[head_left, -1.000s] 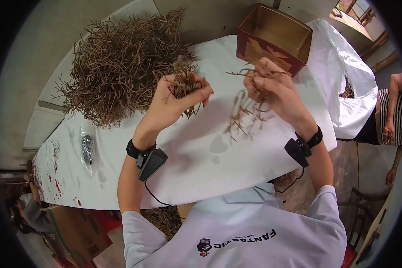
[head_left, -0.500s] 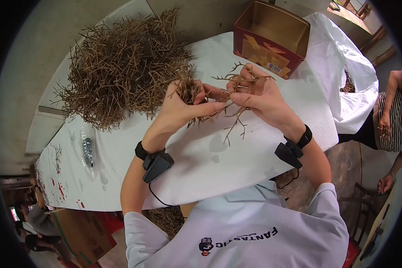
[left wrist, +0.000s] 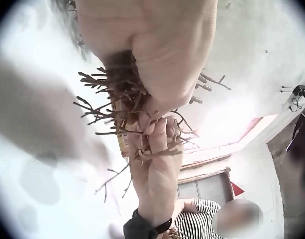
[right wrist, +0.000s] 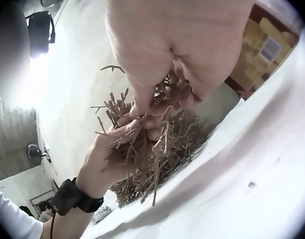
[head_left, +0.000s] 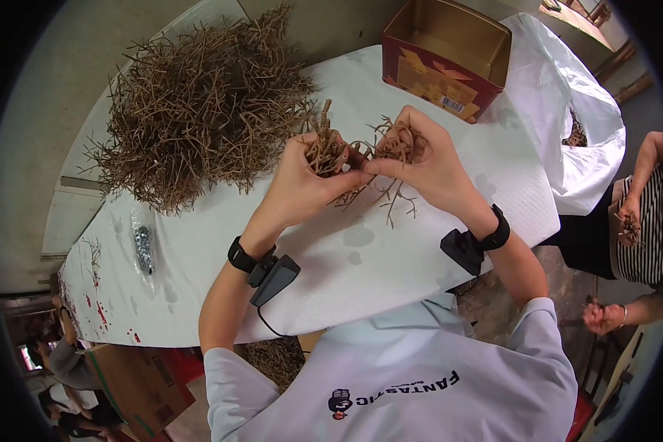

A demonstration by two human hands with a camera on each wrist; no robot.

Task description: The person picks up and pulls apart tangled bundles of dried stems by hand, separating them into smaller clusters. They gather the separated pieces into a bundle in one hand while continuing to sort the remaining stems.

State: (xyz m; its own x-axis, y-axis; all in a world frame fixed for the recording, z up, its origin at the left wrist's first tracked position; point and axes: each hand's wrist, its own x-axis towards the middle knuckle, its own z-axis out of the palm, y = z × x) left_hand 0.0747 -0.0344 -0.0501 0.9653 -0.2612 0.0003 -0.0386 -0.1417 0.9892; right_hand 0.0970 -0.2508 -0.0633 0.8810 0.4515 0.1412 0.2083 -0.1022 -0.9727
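Head view, hands: left hand [head_left: 302,177] curls round a bunch of cut stems [head_left: 325,151], blunt ends up; right hand [head_left: 427,158] curls round a branched twig [head_left: 390,166] whose thin side shoots hang below the palm. The fingertips of the two hands meet over the white table cover [head_left: 361,258].
Head view, surroundings: twig pile [head_left: 199,110] lies on the far left of the table; open red tin [head_left: 449,55] stands beyond the hands, apart from them; a second person in a striped top [head_left: 644,228] sits at the right edge.
Left wrist view: left hand [left wrist: 157,50] fills the top of the frame, fingers closed on the bunch [left wrist: 120,99]; the right hand [left wrist: 157,159] comes up from below, thumb and fingers pinching into the same tangle. Which stem is pinched, I cannot tell.
Right wrist view: right hand [right wrist: 177,55] grips from above, fingers narrow and folded into the twig; the left hand [right wrist: 110,154] holds its bunch just beneath, touching.
Doing it well: judging from the grips, the left hand should hold the bunch firm and level while the right works one stem at a time, pinching close to the fork so it parts cleanly and side shoots do not snag the held stems.
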